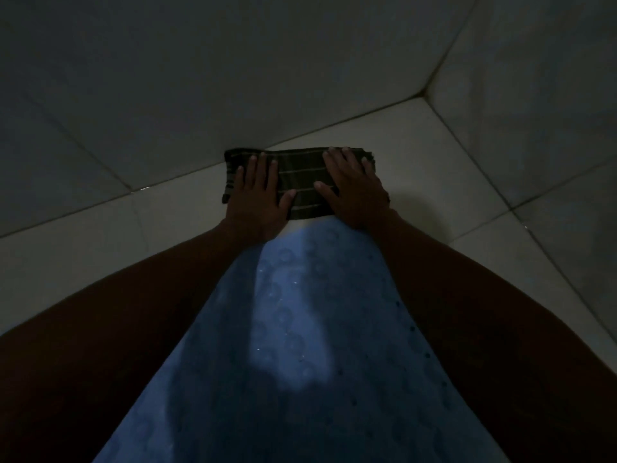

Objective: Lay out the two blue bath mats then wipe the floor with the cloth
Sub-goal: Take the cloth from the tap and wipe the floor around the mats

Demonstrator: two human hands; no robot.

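Note:
A dark cloth [302, 175] with thin pale stripes lies folded on the pale tiled floor [430, 168], right at the foot of the wall. My left hand [255, 195] presses flat on its left part, fingers spread. My right hand [354, 192] presses flat on its right part in the same way. A blue bath mat [300, 329] with a pattern of rings lies between my forearms and reaches from the bottom of the view up to the near edge of the cloth. I see only this one mat. The room is dim.
A tiled wall [233, 78] rises just beyond the cloth. A second wall [534, 95] meets it in a corner at the upper right. Pale floor tiles with dark grout lines show on both sides of my arms.

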